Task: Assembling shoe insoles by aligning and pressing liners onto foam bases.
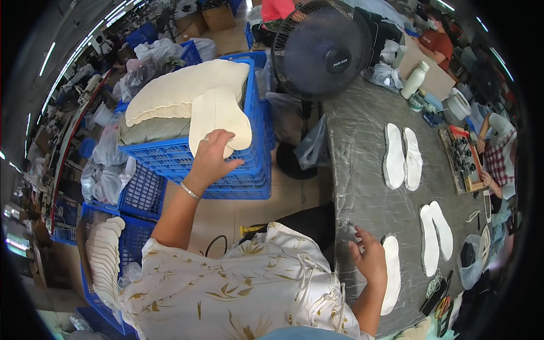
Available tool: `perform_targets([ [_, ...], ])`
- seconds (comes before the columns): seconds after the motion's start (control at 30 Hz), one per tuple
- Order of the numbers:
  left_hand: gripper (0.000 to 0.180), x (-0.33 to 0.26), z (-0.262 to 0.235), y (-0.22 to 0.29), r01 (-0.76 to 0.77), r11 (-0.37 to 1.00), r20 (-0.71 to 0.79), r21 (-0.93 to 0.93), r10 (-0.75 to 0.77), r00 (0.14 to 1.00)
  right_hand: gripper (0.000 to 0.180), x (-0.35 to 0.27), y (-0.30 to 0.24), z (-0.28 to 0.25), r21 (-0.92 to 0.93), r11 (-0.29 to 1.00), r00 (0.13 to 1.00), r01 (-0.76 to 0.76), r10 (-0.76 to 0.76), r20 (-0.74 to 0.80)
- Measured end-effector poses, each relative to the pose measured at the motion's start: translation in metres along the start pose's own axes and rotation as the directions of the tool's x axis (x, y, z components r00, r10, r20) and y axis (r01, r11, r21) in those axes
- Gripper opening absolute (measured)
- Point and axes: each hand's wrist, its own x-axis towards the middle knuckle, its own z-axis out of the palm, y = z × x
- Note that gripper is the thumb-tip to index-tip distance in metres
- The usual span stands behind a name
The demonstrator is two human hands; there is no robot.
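Observation:
My left hand rests its fingers on the near end of a cream, sole-shaped pad, thumb spread away below its edge. This pad lies over a long overlapping row of cream pads on top of a stack of blue crates. Over the table's left edge, my right hand is open, fingers apart, with nothing visible in it. Just right of it lies a white insole, partly hidden by my wrist. Two pairs of white insoles, one farther off and one to the right, lie flat on the table.
A black fan stands beyond the plastic-covered table, near a pale bottle. Scissors lie at the near right. Another crate with cream pads stands at my left. Co-workers sit across the table, one handling a framed tray.

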Motion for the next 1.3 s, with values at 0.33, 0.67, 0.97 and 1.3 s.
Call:
perform_targets([
  [0.33, 0.041, -0.035, 0.024, -0.072, -0.103, 0.991, -0.102, 0.089, 0.112, 0.989, 0.028, 0.088, -0.076, 0.046, 0.049, 0.943, 0.940, 0.328, -0.321, -0.115],
  [0.67, 0.027, -0.051, 0.028, -0.071, -0.111, 0.994, -0.164, -0.004, 0.109, 0.980, 0.032, 0.221, -0.195, 0.156, -0.305, 0.468, 0.471, 0.829, -0.880, -0.070],
  [0.97, 0.023, -0.032, 0.020, -0.086, -0.134, 0.991, -0.078, 0.001, 0.134, 0.988, 0.013, 0.267, -0.222, 0.148, -0.106, 0.545, 0.505, 0.832, -0.822, -0.264],
  [1.3, 0.028, -0.015, 0.009, -0.094, -0.096, 0.995, -0.023, -0.011, 0.096, 0.995, 0.020, 0.361, -0.280, 0.060, 0.358, 0.761, 0.782, 0.541, -0.298, -0.548],
])
